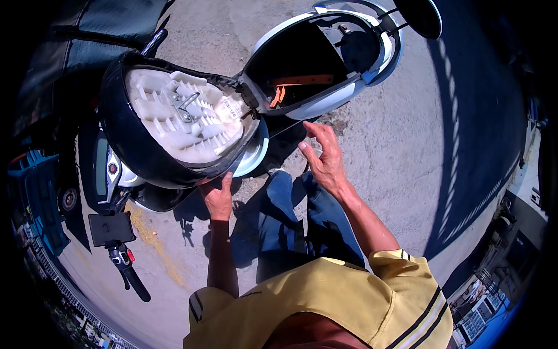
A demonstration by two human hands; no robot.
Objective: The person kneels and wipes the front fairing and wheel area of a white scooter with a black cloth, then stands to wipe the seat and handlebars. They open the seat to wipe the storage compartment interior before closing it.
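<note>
A white scooter stands in front of me with its black seat (142, 148) tipped up and forward. The seat's underside (192, 136) shows pale ribbed plastic with a metal latch loop (187, 107). My left hand (217, 200) is at the seat's near edge, thumb up along the rim; its other fingers are partly hidden. To the right lies the open storage compartment (296, 61), dark inside, with an orange strap-like piece (279, 96) near its hinge end. My right hand (326, 154) hovers just off the compartment's near side, thumb and fingers apart, holding nothing I can see.
At the left are the scooter's handlebar grip (136, 285), a dark rectangular mirror or screen (112, 229) and a blue cart-like object (40, 192). A round black part (419, 14) sticks out at the tail. Concrete ground (401, 151) surrounds the scooter, with a building's shadow at right.
</note>
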